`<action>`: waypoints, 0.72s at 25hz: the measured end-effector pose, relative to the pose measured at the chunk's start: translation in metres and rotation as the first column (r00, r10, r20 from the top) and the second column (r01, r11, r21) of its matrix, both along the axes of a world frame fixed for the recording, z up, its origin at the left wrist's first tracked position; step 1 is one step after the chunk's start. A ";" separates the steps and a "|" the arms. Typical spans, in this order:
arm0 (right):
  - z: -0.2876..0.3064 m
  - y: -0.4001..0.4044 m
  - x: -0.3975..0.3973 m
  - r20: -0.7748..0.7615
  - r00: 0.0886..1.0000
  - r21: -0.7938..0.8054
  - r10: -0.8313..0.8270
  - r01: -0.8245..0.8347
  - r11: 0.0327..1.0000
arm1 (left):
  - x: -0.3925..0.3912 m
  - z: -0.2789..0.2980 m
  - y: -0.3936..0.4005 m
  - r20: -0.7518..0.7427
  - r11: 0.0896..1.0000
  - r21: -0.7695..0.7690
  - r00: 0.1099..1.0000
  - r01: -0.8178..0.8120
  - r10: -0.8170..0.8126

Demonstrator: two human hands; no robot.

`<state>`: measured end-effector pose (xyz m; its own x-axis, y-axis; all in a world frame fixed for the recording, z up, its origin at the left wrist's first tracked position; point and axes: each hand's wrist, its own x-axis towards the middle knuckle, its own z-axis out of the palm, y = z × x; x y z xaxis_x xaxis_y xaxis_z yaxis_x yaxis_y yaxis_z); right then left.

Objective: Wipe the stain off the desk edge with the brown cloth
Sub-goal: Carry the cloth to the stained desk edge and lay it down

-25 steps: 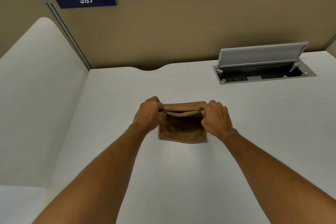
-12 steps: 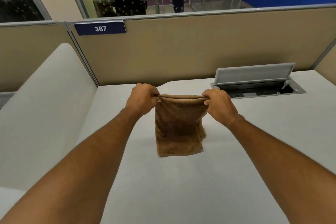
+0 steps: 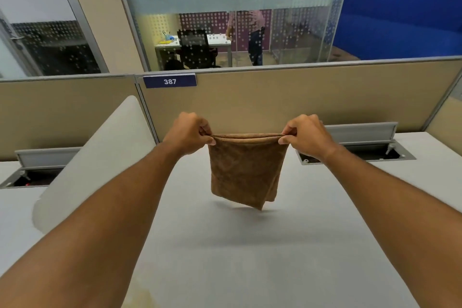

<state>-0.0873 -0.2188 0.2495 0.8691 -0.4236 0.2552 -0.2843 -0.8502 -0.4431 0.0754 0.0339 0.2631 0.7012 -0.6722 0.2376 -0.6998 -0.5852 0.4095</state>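
Observation:
The brown cloth [image 3: 246, 170] hangs folded in the air above the white desk [image 3: 250, 252], its lower corner just clear of the surface. My left hand [image 3: 188, 132] pinches its upper left corner and my right hand [image 3: 306, 134] pinches its upper right corner, stretching the top edge taut between them. A faint yellowish stain [image 3: 143, 295] shows on the desk near its front edge, beside my left forearm.
A white curved side divider [image 3: 100, 157] rises on the left. An open cable tray with a raised grey lid [image 3: 365, 132] sits at the back right, partly behind my right hand. A tan partition [image 3: 275, 97] with the label 387 closes the back; another desk lies to the left.
Both hands have lifted the cloth off the desk and moved apart, so it now hangs spread out. The view has tilted upward.

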 end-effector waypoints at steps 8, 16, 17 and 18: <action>0.084 0.041 -0.013 -0.011 0.992 0.005 0.127 -0.127 0.992 | -0.031 0.076 0.053 -0.006 0.997 0.009 0.997 -0.080 0.080; 0.105 0.099 -0.016 -0.080 0.978 -0.028 0.192 -0.195 0.980 | -0.054 0.101 0.116 -0.099 0.986 0.082 0.984 -0.142 0.150; 0.105 0.107 -0.015 -0.086 0.976 -0.036 0.199 -0.203 0.979 | -0.055 0.102 0.122 -0.110 0.984 0.093 0.981 -0.152 0.162; 0.105 0.116 -0.014 -0.092 0.974 -0.041 0.205 -0.209 0.977 | -0.056 0.103 0.131 -0.115 0.981 0.102 0.977 -0.166 0.177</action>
<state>-0.1010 -0.1029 0.3549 0.9564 -0.2206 0.1912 -0.1352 -0.9152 -0.3796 0.0198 0.1648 0.3657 0.8279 -0.5542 0.0857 -0.5335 -0.7311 0.4252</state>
